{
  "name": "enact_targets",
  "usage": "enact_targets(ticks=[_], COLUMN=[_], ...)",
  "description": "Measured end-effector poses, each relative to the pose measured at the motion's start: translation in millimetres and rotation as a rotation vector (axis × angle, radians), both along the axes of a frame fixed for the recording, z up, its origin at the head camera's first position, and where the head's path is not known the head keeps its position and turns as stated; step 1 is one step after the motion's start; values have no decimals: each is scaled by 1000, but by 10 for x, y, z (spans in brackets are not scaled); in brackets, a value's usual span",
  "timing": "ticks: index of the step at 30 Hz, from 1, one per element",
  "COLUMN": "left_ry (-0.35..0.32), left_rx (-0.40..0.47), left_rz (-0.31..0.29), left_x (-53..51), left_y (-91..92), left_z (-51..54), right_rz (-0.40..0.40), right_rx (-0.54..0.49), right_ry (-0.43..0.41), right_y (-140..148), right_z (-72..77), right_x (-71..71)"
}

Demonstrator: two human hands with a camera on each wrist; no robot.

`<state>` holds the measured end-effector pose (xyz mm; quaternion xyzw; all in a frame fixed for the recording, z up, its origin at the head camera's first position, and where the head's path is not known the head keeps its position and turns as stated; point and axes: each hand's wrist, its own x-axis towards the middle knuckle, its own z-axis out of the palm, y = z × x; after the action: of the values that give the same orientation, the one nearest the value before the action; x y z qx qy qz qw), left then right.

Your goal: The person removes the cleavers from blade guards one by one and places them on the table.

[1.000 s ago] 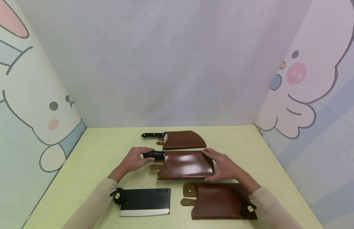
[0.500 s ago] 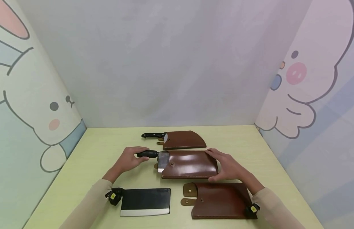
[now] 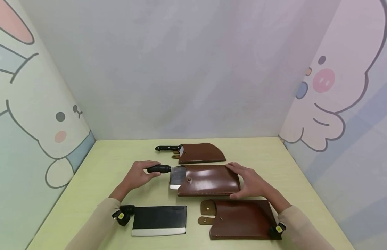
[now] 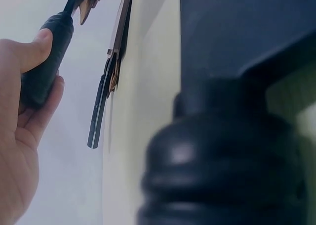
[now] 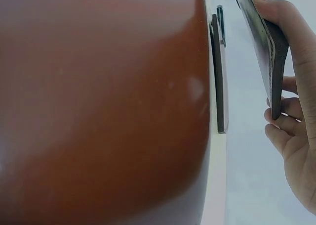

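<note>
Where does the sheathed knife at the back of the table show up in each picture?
Head: the sheathed knife lies just below centre.
Left wrist: seen edge-on, left of centre, handle pointing down.
Right wrist: seen edge-on, right of centre, sheath below the handle.
Shared landmark: the pale tabletop it lies on.

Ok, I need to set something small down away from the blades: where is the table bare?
The table is bare at the back right, between the rear sheath and right wall, and back left, between the black knife handle and left wall. The centre is crowded with the held cleaver and middle sheath; the front cleaver and front sheath occupy the front middle.
</note>
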<state>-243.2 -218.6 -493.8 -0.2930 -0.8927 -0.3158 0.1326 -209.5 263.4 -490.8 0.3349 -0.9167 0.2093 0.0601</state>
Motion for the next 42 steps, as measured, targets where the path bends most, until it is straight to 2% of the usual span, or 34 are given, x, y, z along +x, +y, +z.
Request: enact_targets(ticks=[5, 13, 21, 42], left_ry=[-6, 51, 25, 5], left_rx=[20, 59, 59, 75], left_rz=[9, 11, 46, 66], left_x=[-4, -7, 1, 45], left_y=[-43, -127, -183, -381], left_z=[31, 77, 70, 67], right_rz=[-10, -26, -42, -42], right_rx=[-20, -41, -39, -44], right_ry=[-5, 36, 41, 34], right_y=[17, 84, 112, 189], right_z=[30, 88, 88, 119], right_x=[2, -10, 5, 56])
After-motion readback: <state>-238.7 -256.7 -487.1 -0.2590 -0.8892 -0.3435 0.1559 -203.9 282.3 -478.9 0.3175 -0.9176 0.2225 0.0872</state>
